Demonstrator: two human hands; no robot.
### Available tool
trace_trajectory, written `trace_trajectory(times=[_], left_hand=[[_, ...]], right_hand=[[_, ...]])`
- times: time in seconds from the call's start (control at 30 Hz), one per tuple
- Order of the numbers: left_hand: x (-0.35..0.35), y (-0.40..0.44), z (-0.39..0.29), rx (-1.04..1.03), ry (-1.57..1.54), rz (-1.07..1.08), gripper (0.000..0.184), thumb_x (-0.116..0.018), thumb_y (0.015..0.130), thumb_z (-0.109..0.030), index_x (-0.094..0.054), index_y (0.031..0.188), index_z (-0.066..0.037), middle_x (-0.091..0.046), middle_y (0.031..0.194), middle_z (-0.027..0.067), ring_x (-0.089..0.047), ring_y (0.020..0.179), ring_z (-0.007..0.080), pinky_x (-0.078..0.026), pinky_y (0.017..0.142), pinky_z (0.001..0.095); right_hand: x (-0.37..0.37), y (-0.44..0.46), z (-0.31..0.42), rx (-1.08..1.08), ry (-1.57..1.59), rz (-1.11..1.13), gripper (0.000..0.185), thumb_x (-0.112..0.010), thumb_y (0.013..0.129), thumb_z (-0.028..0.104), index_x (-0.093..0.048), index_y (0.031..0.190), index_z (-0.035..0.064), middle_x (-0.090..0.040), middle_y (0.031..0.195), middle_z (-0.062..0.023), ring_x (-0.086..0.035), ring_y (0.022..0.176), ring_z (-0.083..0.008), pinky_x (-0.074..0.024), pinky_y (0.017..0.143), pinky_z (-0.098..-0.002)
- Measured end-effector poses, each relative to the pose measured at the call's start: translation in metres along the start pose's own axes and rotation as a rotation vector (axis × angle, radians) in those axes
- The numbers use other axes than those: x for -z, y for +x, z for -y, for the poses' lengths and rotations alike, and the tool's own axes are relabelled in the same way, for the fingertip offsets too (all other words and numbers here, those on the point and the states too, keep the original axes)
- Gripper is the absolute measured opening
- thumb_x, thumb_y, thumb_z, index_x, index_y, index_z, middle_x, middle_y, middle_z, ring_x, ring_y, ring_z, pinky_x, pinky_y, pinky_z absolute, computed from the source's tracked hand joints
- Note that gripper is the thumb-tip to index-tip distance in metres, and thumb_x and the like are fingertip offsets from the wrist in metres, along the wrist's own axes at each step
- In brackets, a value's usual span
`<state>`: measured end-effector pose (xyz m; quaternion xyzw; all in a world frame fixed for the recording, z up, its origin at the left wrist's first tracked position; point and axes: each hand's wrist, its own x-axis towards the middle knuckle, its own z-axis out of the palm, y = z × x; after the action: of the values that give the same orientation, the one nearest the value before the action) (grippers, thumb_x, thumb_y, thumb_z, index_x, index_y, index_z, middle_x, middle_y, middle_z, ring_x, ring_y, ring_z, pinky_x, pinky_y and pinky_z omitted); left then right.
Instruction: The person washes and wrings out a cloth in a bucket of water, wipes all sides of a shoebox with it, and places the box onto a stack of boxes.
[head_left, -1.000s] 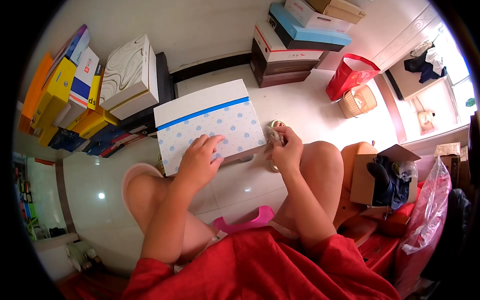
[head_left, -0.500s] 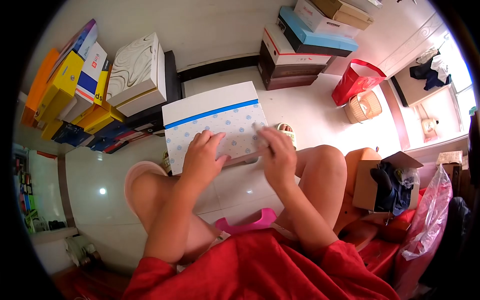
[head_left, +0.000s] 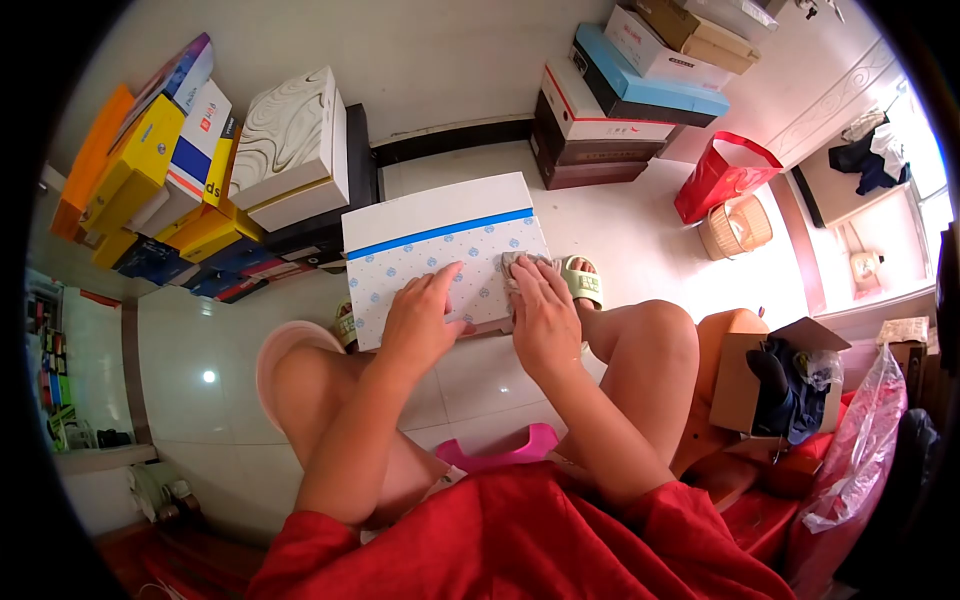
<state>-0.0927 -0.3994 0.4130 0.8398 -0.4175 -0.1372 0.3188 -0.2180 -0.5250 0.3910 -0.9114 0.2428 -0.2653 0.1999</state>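
Note:
A white box with a small blue pattern and a blue stripe sits in front of me, between my legs. My left hand rests on its near part, fingers stretched over the patterned face and thumb apart near the edge. Under the fingers of my right hand is a crumpled greyish cloth, pressed against the patterned face close to the right edge. Most of the cloth is hidden by that hand.
Shoe boxes are stacked at the left, and another stack of boxes stands at the back right. Nearby are a red bag, a wicker basket, a pink stool, a pale pink bucket and an open carton.
My right hand was raised and blurred above the box's right side; now it lies flatter, pressing the cloth on the box. My left hand stays on the box. The view has shifted slightly.

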Motion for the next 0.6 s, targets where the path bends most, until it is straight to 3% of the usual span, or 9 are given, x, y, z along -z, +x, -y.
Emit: trace_trajectory(times=[0.1,0.17,0.37,0.6], left_hand=[[0.001,0.0,-0.001,0.032,-0.018,0.004,0.074,-0.083,0.059,-0.008,-0.056,0.128,-0.009,-0.058,0.079,0.0085,-0.057,0.075,0.0253,-0.048,0.07,0.0373],[0.001,0.001,-0.002,0.017,-0.017,0.004,0.071,-0.082,0.06,-0.007,-0.057,0.127,-0.008,-0.058,0.078,0.0083,-0.057,0.074,0.0255,-0.048,0.069,0.0374],[0.0,0.002,0.001,-0.015,-0.007,-0.008,0.07,-0.08,0.062,-0.006,-0.055,0.127,-0.009,-0.057,0.074,0.0079,-0.057,0.072,0.026,-0.048,0.068,0.0373],[0.003,0.003,0.0,0.031,-0.041,0.014,0.076,-0.082,0.06,-0.007,-0.053,0.13,-0.009,-0.057,0.074,0.0075,-0.056,0.072,0.0249,-0.048,0.069,0.0369]], right_hand=[[-0.001,-0.003,0.005,0.057,0.022,-0.007,0.023,-0.054,0.088,0.005,-0.059,0.11,0.001,-0.061,0.124,-0.0133,-0.053,0.118,-0.0331,-0.0411,0.101,-0.0399],[-0.006,-0.017,0.006,0.207,0.082,0.053,0.02,-0.052,0.084,0.003,-0.057,0.103,0.0011,-0.061,0.121,-0.0157,-0.052,0.117,-0.0335,-0.041,0.1,-0.0409],[0.001,-0.035,0.027,0.183,0.082,0.151,0.038,-0.057,0.088,0.012,-0.053,0.125,0.002,-0.054,0.132,-0.0143,-0.047,0.125,-0.0322,-0.0374,0.106,-0.0433],[-0.004,-0.011,0.005,0.055,-0.045,0.083,0.052,-0.061,0.089,0.021,-0.047,0.135,0.0038,-0.049,0.14,-0.0126,-0.041,0.132,-0.0342,-0.0335,0.109,-0.0436]])
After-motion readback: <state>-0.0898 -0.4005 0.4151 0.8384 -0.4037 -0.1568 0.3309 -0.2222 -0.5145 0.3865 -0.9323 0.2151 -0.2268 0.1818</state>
